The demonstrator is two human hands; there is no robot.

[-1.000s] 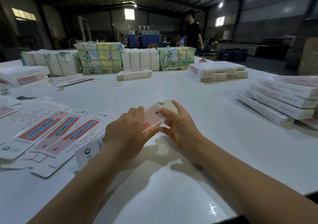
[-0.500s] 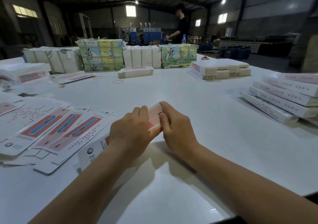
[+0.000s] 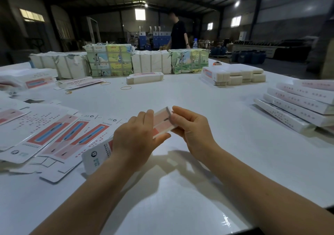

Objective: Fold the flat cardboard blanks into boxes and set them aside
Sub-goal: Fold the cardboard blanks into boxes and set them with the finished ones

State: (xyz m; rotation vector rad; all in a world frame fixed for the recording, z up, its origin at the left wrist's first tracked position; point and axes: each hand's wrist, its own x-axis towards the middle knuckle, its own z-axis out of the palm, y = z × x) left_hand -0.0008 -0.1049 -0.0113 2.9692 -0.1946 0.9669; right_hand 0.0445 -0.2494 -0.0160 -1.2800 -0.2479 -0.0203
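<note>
A wide white table [image 3: 198, 97] stands in a dim warehouse, a person [image 3: 178, 34] beyond it. Above its middle, the left hand [image 3: 134, 140] and right hand [image 3: 194, 131] grip a half-folded red and white box [image 3: 162, 122]. Flat blanks [image 3: 45, 137] lie left, finished boxes [image 3: 298, 106] stacked right. The printed writing is too blurred to read.

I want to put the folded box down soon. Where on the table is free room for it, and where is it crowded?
Bare table lies ahead of the hands, between the rubber bands and the folded boxes stacked at right. The near strip in front of the person is bare too. The left side is crowded with flat blanks; the far edge is lined with wrapped bundles. Both the left hand and right hand hold the box.
</note>
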